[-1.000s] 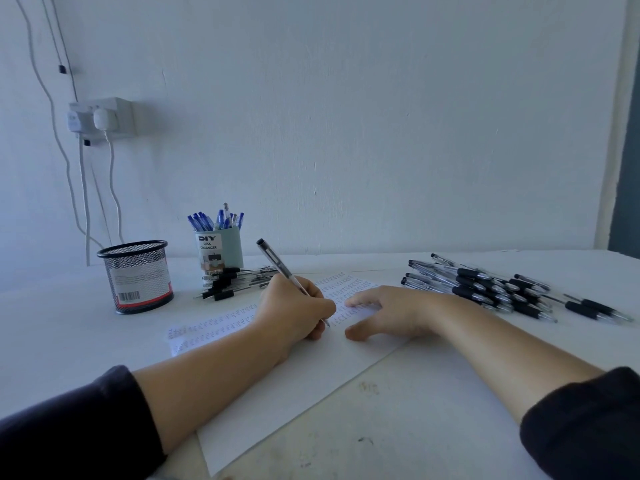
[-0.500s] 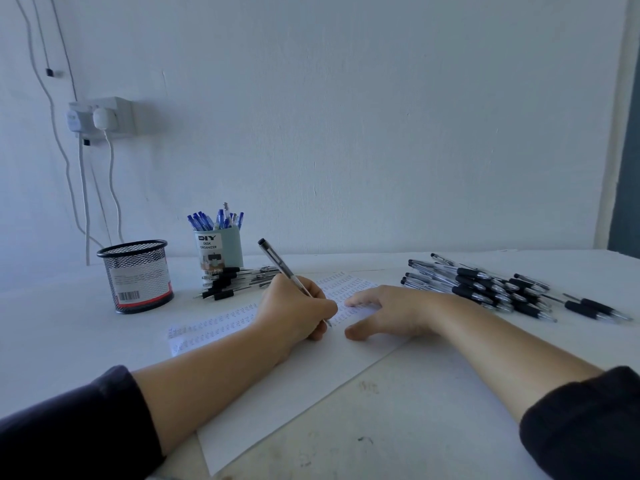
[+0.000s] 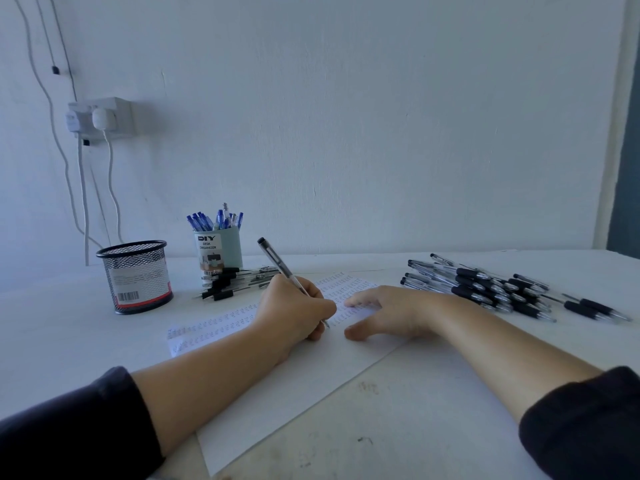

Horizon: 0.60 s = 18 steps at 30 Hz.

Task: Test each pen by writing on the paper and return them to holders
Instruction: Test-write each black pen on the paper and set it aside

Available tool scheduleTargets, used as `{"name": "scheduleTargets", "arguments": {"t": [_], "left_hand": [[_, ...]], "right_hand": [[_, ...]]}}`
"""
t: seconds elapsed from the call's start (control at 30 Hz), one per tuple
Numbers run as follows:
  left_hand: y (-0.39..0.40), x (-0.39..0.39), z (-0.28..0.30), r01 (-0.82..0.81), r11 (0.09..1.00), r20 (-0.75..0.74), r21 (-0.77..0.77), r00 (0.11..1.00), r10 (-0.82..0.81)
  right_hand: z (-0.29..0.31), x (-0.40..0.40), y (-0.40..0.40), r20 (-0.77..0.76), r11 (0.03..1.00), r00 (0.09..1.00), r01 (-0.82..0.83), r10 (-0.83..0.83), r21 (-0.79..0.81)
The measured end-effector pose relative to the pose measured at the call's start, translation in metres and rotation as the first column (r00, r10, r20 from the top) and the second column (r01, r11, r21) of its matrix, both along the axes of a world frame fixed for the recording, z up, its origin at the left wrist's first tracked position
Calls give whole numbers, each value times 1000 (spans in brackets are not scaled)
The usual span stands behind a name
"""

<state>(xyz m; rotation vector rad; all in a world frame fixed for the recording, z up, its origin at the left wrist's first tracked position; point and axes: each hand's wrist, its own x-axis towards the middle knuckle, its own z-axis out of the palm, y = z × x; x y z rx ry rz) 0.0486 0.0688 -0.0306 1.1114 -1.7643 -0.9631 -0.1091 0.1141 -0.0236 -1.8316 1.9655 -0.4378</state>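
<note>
the left hand (image 3: 294,310) has its fingers curled tight around a slim black-and-clear ballpoint pen (image 3: 277,261), whose tip touches the white sheet of paper (image 3: 277,403) while the capped end tilts up and away to the left. the right hand (image 3: 384,311) lies flat on the paper just beside it, fingers relaxed and spread, gripping nothing. rows of small scribbles cross the far part of the sheet. on the white table (image 3: 433,427) a black wire-mesh cup holder (image 3: 136,277) stands at the left, near a pale green cylindrical holder (image 3: 218,252) filled with blue pens (image 3: 214,220). a small heap of black-capped pens (image 3: 235,280) lies at its foot. a bigger pile of black-grip pens (image 3: 491,289) lies well apart on the right.
</note>
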Motion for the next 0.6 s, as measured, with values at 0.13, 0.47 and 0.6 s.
{"name": "scheduleTargets", "arguments": {"t": [0.13,0.47,0.6], "left_hand": [[1,1,1,11,1000,-13,18,1000,-11],[-15,19,21,-8,974,-456,226,883,113],[-20,25,26,-53,969,-482,241,860,167]], "right_hand": [[0,0,0,1,1000,1000,-1,1,-1],[-1,-2,-1,-2,1000,1000,0,0,-10],[-1,-1,-1,-7,1000,1000,-7,7,-8]]}}
